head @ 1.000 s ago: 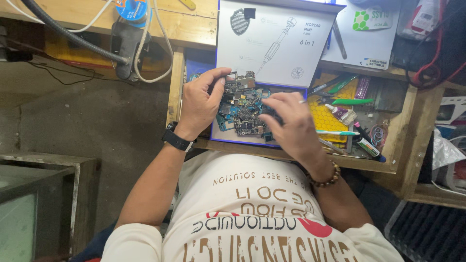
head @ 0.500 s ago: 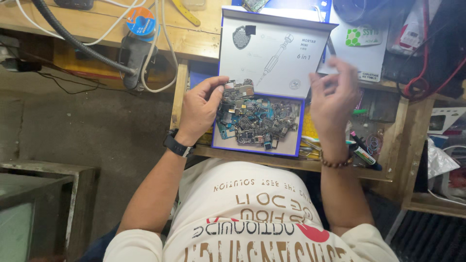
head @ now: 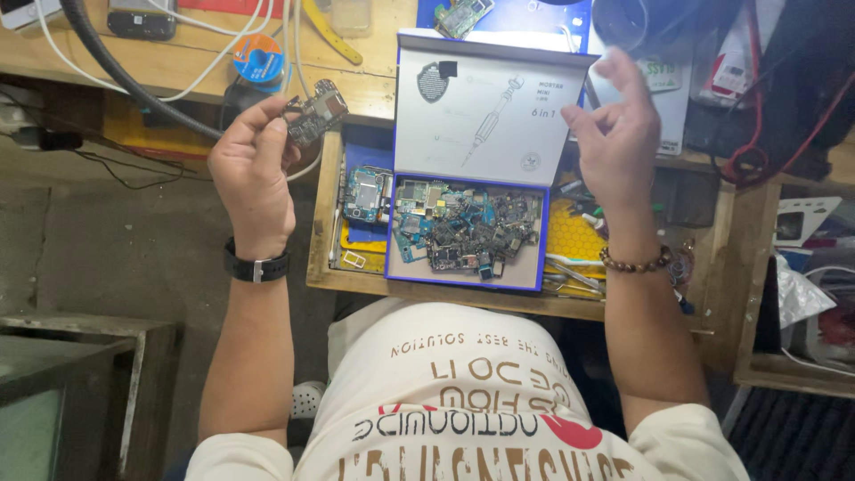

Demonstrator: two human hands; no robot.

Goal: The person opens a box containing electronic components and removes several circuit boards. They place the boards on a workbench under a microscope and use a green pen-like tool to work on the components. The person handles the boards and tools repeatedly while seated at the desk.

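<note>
- left hand [head: 254, 165] is raised off to the left of the drawer, fingers curled in, thumb and fingertips pinching a small dark circuit board [head: 315, 113] up near the edge of the wooden bench [head: 178, 62]
- that board sits tilted in the fingertips, above and left of the open box, not touching anything else as far as I can see
- black wristwatch [head: 256, 267] on the left wrist
- right hand [head: 616, 142] is up on the other side, loosely open with fingers spread and slightly bent, nothing in it
- beaded bracelet [head: 634, 260] on the right wrist
- between the two hands there's a blue-edged box [head: 465, 279] sitting in the open drawer [head: 322, 227], packed with a pile of scrap circuit boards [head: 468, 227]
- the box's white lid [head: 485, 111] stands up behind the pile, with a screwdriver drawing on the inside
- another blue circuit board [head: 365, 193] lies in the drawer just left of the box
- a yellow mat [head: 572, 236] is just right of the box, with pens and small tools near it
- a solder spool [head: 258, 58] and white cables are on the bench above the left hand
</note>
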